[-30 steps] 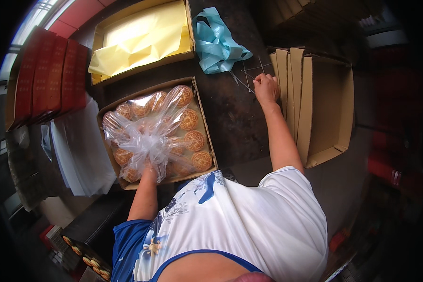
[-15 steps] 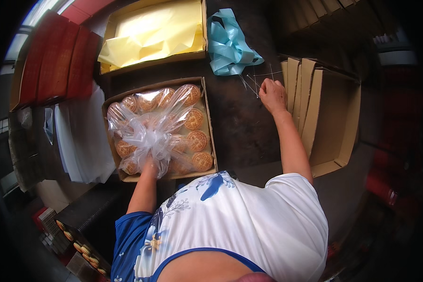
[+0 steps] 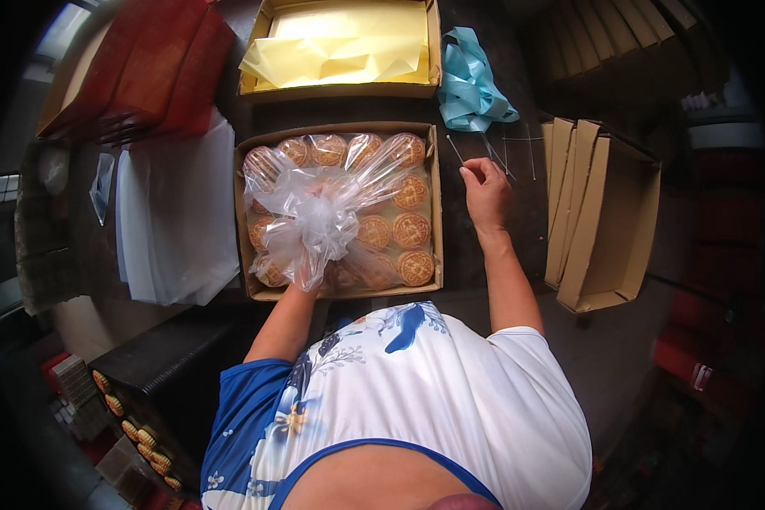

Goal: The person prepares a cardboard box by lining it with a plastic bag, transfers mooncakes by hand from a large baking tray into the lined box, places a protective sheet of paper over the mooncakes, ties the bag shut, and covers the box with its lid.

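A clear plastic bag [image 3: 319, 223] lies over rows of round golden mooncakes [image 3: 411, 230] in an open cardboard box [image 3: 437, 204]. My left hand [image 3: 304, 274] is closed round the bag's gathered top, its fingers largely covered by bunched plastic. To the right of the box, my right hand [image 3: 488, 192] pinches a thin pale cable tie [image 3: 455, 148] between thumb and forefinger. Several more cable ties [image 3: 532, 157] lie on the dark table just beyond that hand.
Behind stands a box with yellow sheets [image 3: 340, 55], beside a heap of light-blue ribbon [image 3: 472, 85]. Nested cardboard boxes [image 3: 608, 221] stand at right. Clear plastic bags [image 3: 178, 212] hang at left below red boxes [image 3: 144, 68]. A black crate [image 3: 170, 361] is at lower left.
My right hand has moved left from the nested boxes toward the mooncake box, pinching a cable tie. The left hand keeps its hold on the bag. The whole view has shifted.
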Available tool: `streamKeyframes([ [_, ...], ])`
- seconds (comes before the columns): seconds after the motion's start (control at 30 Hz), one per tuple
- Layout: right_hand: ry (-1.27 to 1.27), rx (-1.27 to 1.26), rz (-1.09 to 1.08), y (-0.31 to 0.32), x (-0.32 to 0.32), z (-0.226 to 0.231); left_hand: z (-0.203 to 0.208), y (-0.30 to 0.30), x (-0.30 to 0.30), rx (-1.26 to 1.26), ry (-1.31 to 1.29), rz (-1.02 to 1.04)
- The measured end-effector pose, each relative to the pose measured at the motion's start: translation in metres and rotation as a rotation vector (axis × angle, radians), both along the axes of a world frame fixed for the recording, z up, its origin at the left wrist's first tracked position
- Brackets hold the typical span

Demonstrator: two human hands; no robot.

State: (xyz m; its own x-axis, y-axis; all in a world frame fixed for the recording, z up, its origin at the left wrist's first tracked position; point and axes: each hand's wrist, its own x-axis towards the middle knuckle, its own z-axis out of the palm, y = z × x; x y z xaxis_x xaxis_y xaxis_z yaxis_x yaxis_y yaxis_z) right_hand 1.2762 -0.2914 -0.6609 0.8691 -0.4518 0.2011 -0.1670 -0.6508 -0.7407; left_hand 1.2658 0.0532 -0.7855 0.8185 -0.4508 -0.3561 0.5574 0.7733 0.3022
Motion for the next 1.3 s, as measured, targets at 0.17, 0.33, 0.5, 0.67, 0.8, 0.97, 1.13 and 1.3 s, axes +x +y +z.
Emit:
streamKeyframes([
  [0.17, 0.007, 0.057, -0.052, 0.040, -0.003, 0.001, 0.007, 0.000, 0.015, -0.079, -0.017, -0.005],
  [0.33, -0.004, 0.090, -0.068, 0.067, -0.005, -0.005, 0.007, 0.000, 0.017, -0.138, -0.003, -0.019],
  [0.5, 0.061, 0.093, -0.063, 0.094, -0.005, -0.003, 0.003, -0.007, 0.013, -0.185, 0.028, -0.032],
  [0.67, 0.038, 0.063, 0.158, 0.140, 0.002, -0.027, -0.001, -0.016, 0.010, -0.232, 0.071, -0.031],
  [0.8, -0.050, -0.005, 0.405, 0.178, 0.004, -0.019, -0.008, -0.019, 0.014, -0.237, 0.090, -0.012],
  [0.97, -0.006, 0.047, 0.587, 0.170, 0.004, -0.021, -0.026, -0.014, 0.010, -0.161, 0.025, -0.010],
  [1.13, 0.066, 0.220, 0.497, 0.187, -0.021, -0.019, -0.093, 0.009, 0.038, 0.636, -0.519, -0.085],
  [1.3, -0.014, 0.468, 0.518, 0.183, -0.029, -0.046, -0.072, 0.017, 0.052, 1.134, -0.893, -0.225],
])
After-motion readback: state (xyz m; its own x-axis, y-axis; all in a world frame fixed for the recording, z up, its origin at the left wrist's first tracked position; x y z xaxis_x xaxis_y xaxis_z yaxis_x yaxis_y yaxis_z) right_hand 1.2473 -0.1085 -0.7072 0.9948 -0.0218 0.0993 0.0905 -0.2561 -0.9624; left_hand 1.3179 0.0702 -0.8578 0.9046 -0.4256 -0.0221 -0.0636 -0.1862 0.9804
